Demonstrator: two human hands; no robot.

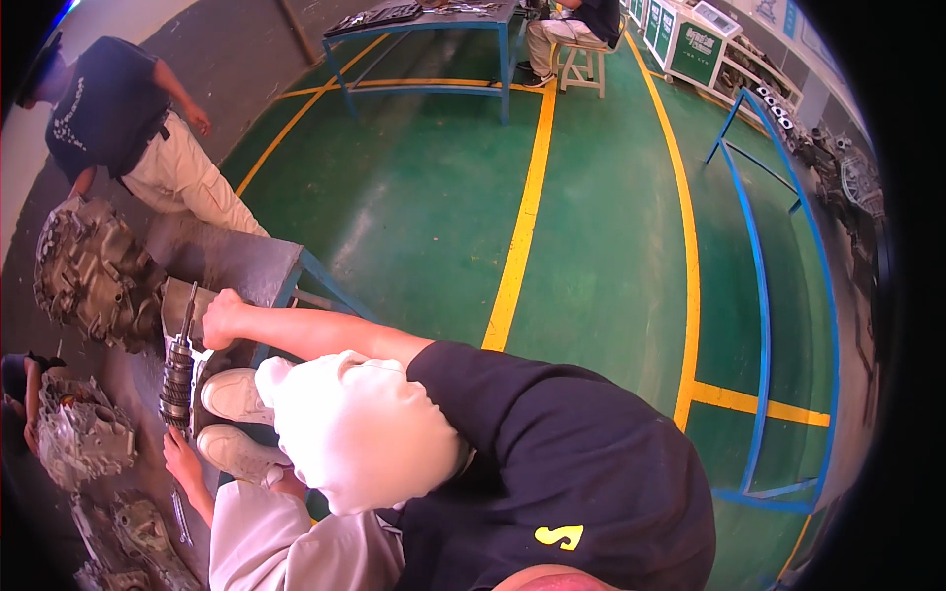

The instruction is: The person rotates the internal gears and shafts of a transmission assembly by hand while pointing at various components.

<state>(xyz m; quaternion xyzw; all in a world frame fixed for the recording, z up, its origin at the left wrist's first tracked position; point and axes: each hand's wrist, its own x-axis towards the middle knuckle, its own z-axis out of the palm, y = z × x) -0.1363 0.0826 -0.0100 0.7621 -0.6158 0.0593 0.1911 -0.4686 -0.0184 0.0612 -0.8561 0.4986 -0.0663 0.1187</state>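
Note:
A metal gear shaft (177, 379) with stacked gears and a thin rod-like end lies along the bench at the left. My left hand (181, 459) has its fingers at the lower, geared end, gripping it there. Beside the thin end, my right hand (225, 320) is closed in a fist at the end of a stretched-out arm. Whatever that fist holds, if anything, is hidden. A pale plate-like surface shows behind the thin end. Close to my left wrist lies a thin metal tool (182, 519), perhaps a wrench.
Transmission housings (89, 271) and another casting (87, 433) crowd the metal bench (222, 251). A person (113, 118) stands across it; another's arm reaches in at left. Blue-framed tables (424, 20) stand far off and along the right (759, 295). My shoes (236, 394) are beside the bench.

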